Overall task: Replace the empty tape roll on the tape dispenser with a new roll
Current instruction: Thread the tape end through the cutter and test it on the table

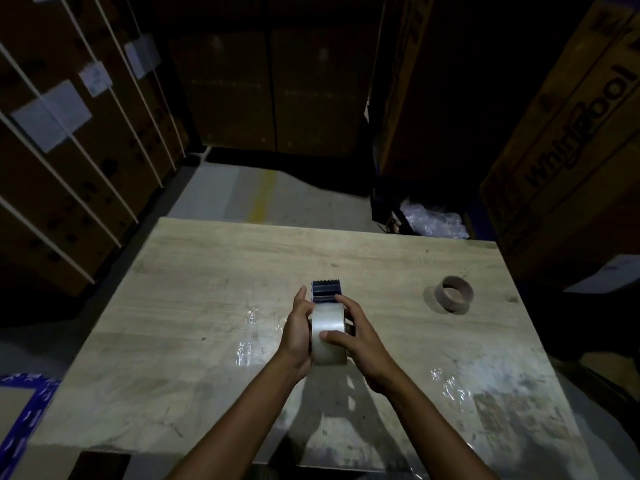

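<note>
Head view, the only one.

- New roll [329,336]: clear packing tape, full and wide, at mid-table, a little to the near side. It sits in line with the tape dispenser [326,291], whose dark toothed blade end points to the far side. Whether the roll is fully seated on the hub cannot be told; the hands hide it.
- Left hand [298,329]: cupped against the roll's left flank, fingers curled along it, thumb up by the dispenser frame.
- Right hand [356,332]: gripping from the right, thumb laid across the roll's outer wrap, fingers wrapped over the far right side.
- Empty core [456,294]: brown cardboard ring, standing on its edge, well apart to the right.

Handling, by judgement: a full roll has some heft and is stiff, and its glossy wrap is likely slick. It is best held by the flat sides or through the core, as the outer wrap may smudge or lift. The blade teeth are sharp, so keep fingers behind them. The spent core is light and crushable.

Surface: pale wood-grain table [207,289], scuffed, with scraps of clear film [247,337] stuck near the hands and at near right.

Room: dim storage aisle. Strapped cartons are stacked left, tall boxes far and right, one printed Whirlpool [571,143]. Grey floor with a yellow line [263,195]; crumpled plastic wrap [433,220] beyond the far edge.
</note>
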